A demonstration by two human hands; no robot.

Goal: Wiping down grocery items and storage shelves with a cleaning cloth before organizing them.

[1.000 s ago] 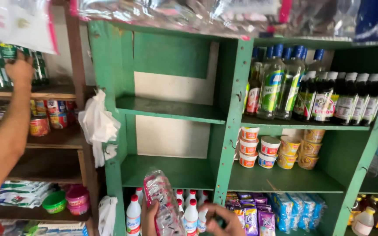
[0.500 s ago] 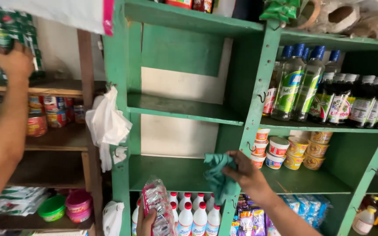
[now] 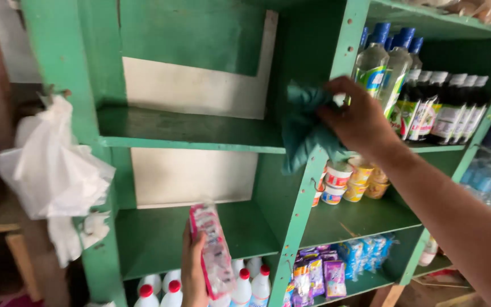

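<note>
1. Since half a second ago the right hand (image 3: 359,120) has risen with the teal cloth (image 3: 305,133), from the lower shelf level up to the green upright post (image 3: 313,187) between the two bays, beside the middle shelf (image 3: 188,139).
2. The view has swung right and closer: the other person's raised arm and the wooden rack at the left, seen earlier, are now out of frame.
3. The right hand's fingers are curled and bunched over the cloth, pressing it against the post; the cloth hangs crumpled below the palm.
4. The left hand (image 3: 193,267) stays low at the bottom edge, as before, its fingers wrapped around a clear, pink-edged packet (image 3: 214,250) held upright in front of the lower shelf.
5. White bottles with red caps (image 3: 245,287) stand just beneath the packet.
6. Behind the right hand stand clear bottles with blue caps (image 3: 379,68) and dark bottles with white caps (image 3: 444,108); small tubs (image 3: 350,176) sit below the wrist.
7. A white plastic bag (image 3: 52,170) hangs on the left frame of the shelving, nearer in view than earlier.
</note>
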